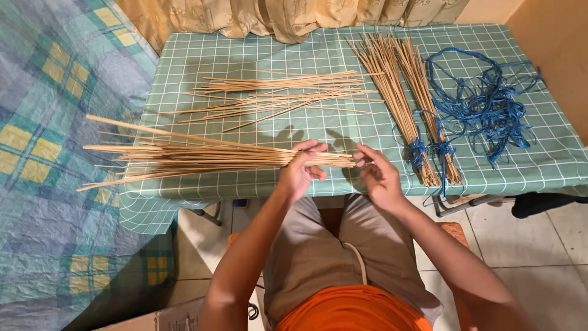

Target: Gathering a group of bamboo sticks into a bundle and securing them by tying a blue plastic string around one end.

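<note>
My left hand (300, 168) is closed around a bunch of thin pale sticks (196, 156) near one end; the bunch fans out to the left past the table's edge. My right hand (376, 171) sits at the bunch's right tips, fingers spread and touching the stick ends, holding nothing. Loose sticks (282, 95) lie scattered across the middle of the table. Two bundles tied with blue string (410, 104) rest to the right of my hands.
A small table with a green checked cloth (527, 159) holds everything. A tangle of blue string (490, 104) lies at the right. A blue and yellow plaid bedspread (55, 153) is on the left, curtains behind, tiled floor below.
</note>
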